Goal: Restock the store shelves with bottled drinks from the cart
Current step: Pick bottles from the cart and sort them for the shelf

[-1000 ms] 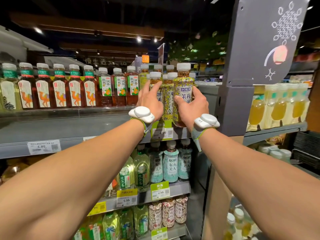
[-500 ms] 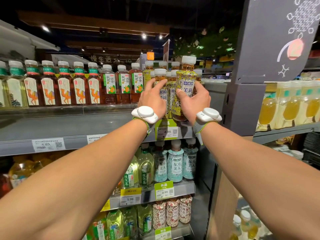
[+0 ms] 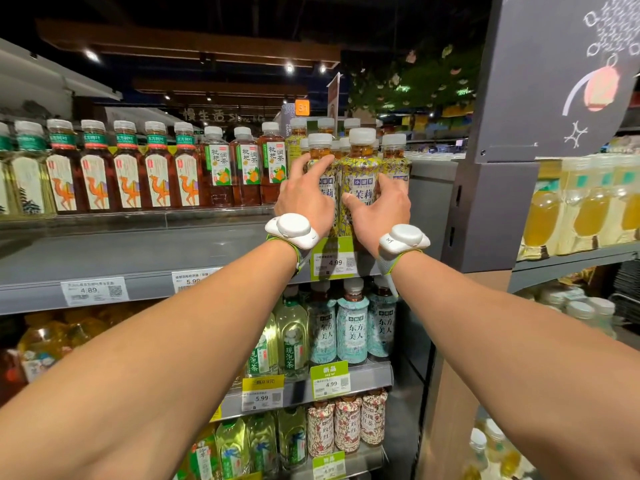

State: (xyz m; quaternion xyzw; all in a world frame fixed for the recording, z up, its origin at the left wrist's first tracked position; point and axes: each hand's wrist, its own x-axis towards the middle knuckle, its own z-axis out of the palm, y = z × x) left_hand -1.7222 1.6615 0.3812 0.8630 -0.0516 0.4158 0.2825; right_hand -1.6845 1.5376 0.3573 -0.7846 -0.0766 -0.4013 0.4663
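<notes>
Bottles (image 3: 394, 161) with yellow labels stand at the right end of the top shelf (image 3: 138, 251); right hand (image 3: 377, 209) clasps the middle bottle (image 3: 360, 168), left hand (image 3: 304, 199) lays straight fingers on the left bottle (image 3: 318, 152)

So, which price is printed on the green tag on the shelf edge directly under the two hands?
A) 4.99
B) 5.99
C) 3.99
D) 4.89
A: the green tag reads 4.99. It hangs on the shelf edge between the wrists, just below the left hand and the right hand, which is around the yellow-labelled bottle.
</notes>
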